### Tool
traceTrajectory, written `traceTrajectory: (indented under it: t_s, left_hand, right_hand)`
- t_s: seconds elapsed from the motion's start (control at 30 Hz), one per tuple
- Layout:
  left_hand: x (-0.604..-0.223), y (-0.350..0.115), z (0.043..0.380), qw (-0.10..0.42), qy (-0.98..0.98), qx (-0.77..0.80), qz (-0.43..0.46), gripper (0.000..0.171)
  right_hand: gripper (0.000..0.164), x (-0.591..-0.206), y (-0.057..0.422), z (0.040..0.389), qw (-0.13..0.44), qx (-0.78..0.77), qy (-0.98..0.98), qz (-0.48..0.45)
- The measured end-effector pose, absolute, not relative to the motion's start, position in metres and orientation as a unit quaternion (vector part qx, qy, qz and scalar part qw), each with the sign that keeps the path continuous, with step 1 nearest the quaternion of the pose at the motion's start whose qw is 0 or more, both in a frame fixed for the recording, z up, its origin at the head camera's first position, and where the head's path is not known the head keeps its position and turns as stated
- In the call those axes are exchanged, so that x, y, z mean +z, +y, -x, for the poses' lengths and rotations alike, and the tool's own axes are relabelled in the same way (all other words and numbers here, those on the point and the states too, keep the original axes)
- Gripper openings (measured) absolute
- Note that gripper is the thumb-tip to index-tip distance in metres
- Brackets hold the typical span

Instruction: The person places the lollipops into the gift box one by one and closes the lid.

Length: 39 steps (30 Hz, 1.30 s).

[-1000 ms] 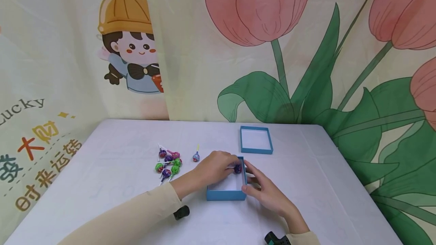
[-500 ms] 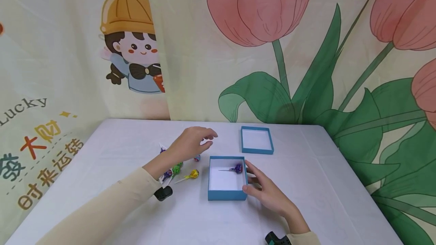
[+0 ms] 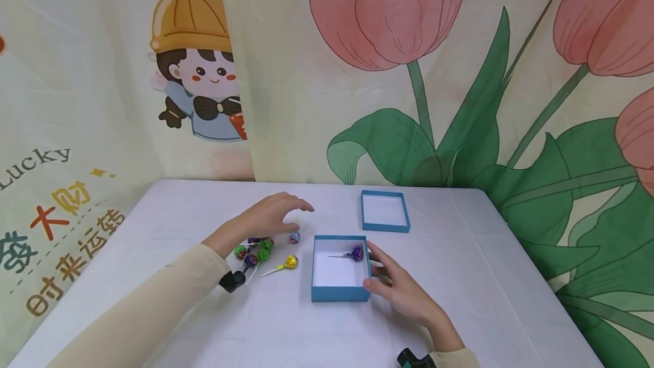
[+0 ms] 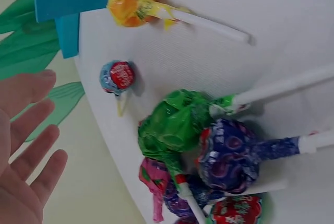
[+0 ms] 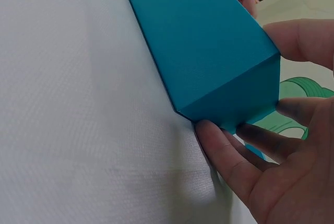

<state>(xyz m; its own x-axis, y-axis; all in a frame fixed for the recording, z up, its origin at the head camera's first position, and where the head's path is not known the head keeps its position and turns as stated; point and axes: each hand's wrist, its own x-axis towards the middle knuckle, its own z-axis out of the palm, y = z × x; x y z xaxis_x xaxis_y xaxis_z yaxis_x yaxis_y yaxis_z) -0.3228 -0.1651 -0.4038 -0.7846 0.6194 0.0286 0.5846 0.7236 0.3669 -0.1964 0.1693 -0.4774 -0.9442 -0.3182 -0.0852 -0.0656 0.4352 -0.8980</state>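
Observation:
With its fingers apart and nothing in them, my left hand hovers over the far side of a pile of lollipops. Nearest it lies a blue-and-red lollipop, seen just right of the fingers in the left wrist view. The pile includes a green lollipop and a purple lollipop. A yellow lollipop lies apart, nearer the box. My right hand rests its fingertips and thumb against the right wall of a lidless blue box. Inside, one purple-wrapped lollipop lies near that wall.
A shallow blue box lid lies inside-up behind the box. White cloth covers the table, and a printed curtain hangs behind its far edge. Each wrist wears a black camera.
My left hand has let go of the purple lollipop in the box and moved left to above the pile. That uncovered the yellow lollipop. My right hand has stayed at the box wall.

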Motion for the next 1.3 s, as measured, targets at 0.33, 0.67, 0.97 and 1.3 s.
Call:
traceTrajectory:
  t_s: [0.33, 0.67, 0.97, 1.3]
  left_hand:
    - [-0.421, -0.172, 0.325, 0.107, 0.931, 0.143, -0.319, 0.046]
    - [-0.430, -0.173, 0.325, 0.118, 0.932, 0.124, -0.318, 0.043]
    - [-0.430, -0.173, 0.323, 0.099, 0.932, 0.109, -0.331, 0.038]
    - [-0.433, -0.174, 0.326, 0.084, 0.935, 0.103, -0.328, 0.029]
  right_hand:
    - [0.079, -0.476, 0.169, 0.195, 0.120, -0.520, 0.838, 0.113]
    - [0.079, -0.476, 0.168, 0.195, 0.121, -0.522, 0.837, 0.112]
    - [0.079, -0.475, 0.168, 0.195, 0.122, -0.519, 0.839, 0.113]
    - [0.078, -0.478, 0.168, 0.196, 0.118, -0.518, 0.840, 0.113]
